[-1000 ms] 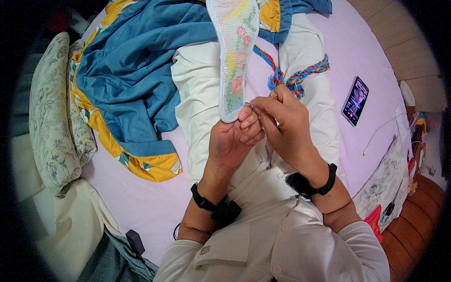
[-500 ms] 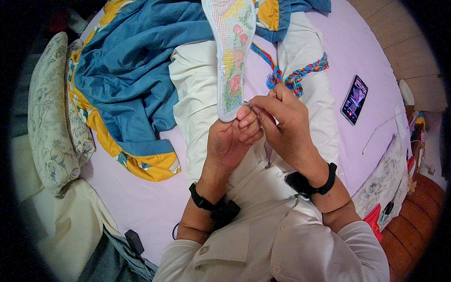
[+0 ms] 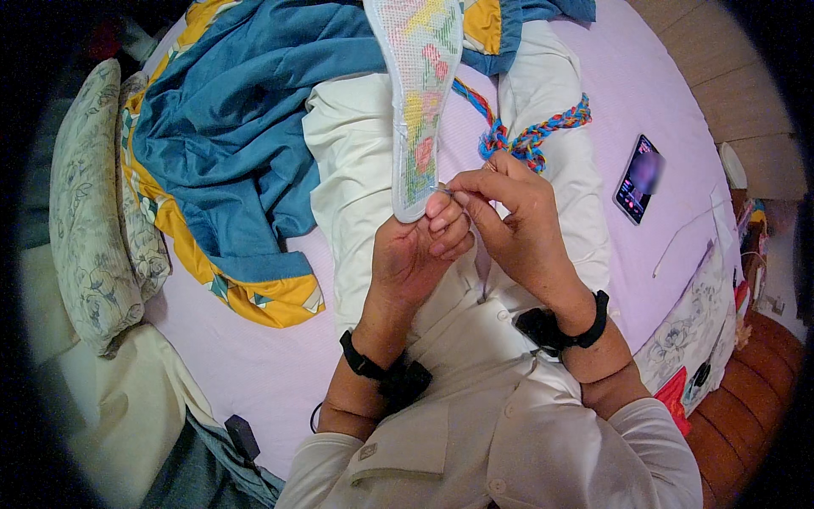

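A cross-stitch insole (image 3: pixel 421 102) with red flowers, yellow patches and green leaves on white mesh stretches up from my hands, its rounded lower end nearest me. My left hand (image 3: pixel 422 246) grips that end, fingers curled at its right edge. Close beside it, my right hand (image 3: pixel 513 212) is closed in a pinch. A thin, shiny needle (image 3: pixel 438 189) shows between the right fingertips and the insole's edge; its thread is too fine to make out. Just beyond my right hand lies a braided bundle of multicoloured thread (image 3: pixel 534 136), mostly blue, red and yellow.
I sit on a bed with a pale lilac sheet (image 3: pixel 653 271). A blue blanket with yellow trim (image 3: pixel 229 136) lies to the left, near a floral pillow (image 3: pixel 93 212). To the right rests a lit phone (image 3: pixel 638 180). A small black box (image 3: pixel 242 437) sits at lower left.
The needle's tip shows slightly farther over the insole's edge. Both hands keep nearly the same place, with only a slight shift of the right fingers.
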### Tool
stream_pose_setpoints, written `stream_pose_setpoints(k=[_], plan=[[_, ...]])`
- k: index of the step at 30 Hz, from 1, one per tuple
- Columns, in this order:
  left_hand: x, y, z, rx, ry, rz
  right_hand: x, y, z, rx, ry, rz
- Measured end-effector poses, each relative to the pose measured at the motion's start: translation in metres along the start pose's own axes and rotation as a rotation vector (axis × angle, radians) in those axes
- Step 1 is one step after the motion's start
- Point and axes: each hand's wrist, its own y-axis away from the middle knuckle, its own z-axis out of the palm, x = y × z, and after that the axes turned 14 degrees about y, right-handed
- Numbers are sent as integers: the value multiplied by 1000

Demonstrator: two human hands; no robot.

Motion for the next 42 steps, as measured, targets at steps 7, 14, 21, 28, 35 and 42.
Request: stream_pose_setpoints(k=[7,14,21,28,35,42], plan=[[0,0,-2,-20,0,7,0,-1,-3,-26,-55,22],[-6,0,16,171,-532,187,15,4,-6,-235,-615,356],[-4,-1,7,205,-848,280,12,6,-4,-224,-503,428],[-3,-3,3,239,-1001,343,18,6,1,-165,-766,610],[-3,-2,1,282,-1113,493,14,-1,-18,348,428,-13],[-9,-2,3,265,-1160,450,9,4,8,52,203,-222]])
